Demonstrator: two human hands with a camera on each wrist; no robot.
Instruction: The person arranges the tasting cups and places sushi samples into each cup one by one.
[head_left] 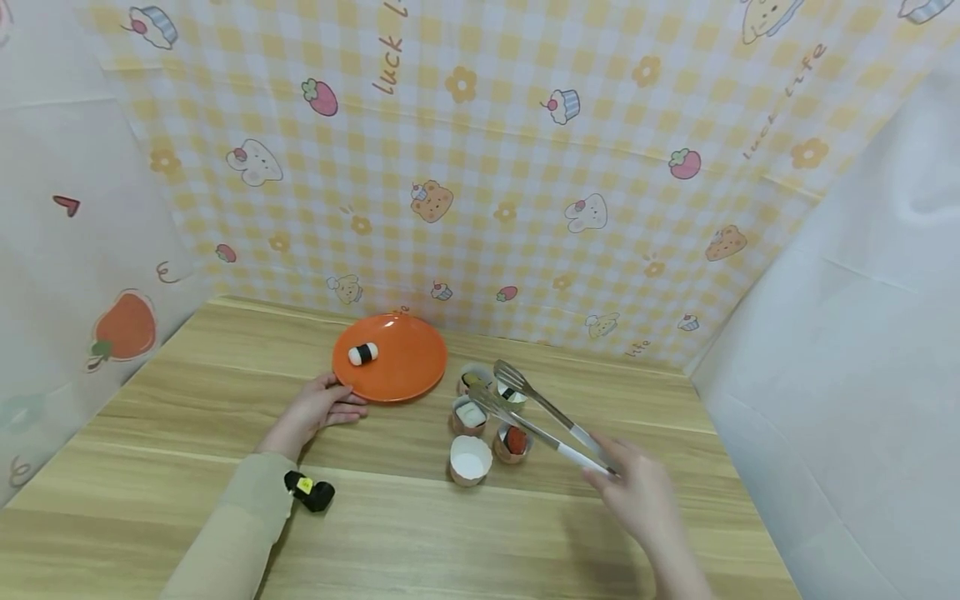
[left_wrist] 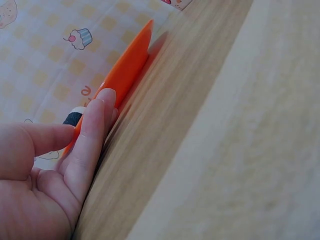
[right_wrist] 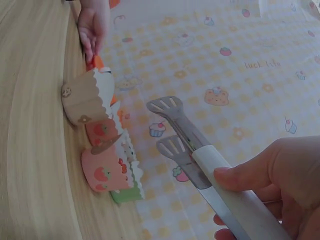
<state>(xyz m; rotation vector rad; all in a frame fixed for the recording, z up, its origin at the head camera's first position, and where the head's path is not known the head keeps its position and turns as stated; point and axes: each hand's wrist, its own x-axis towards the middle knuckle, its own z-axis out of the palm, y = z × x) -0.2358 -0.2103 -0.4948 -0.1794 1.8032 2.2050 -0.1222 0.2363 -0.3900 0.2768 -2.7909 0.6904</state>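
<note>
My left hand (head_left: 318,408) pinches the near-left rim of an orange plate (head_left: 408,360), thumb on top and fingers at the underside. On the plate lies a small white sushi piece (head_left: 363,354) with a black band. My right hand (head_left: 637,492) grips metal tongs (right_wrist: 210,170) by their white handles. The tongs' slotted tips are spread apart with nothing between them, above a cluster of paper cups. One cup (head_left: 470,480) shows a bare white inside; another holds a red-topped piece (head_left: 516,439), and another a white piece (head_left: 471,414).
Behind these, one cup (head_left: 475,377) has a yellowish-brown piece and another (head_left: 517,400) a piece with a dark band, partly covered by the tongs. The wooden table (head_left: 360,533) meets a checked cloth (head_left: 480,250) at the back and pale cloth at both sides.
</note>
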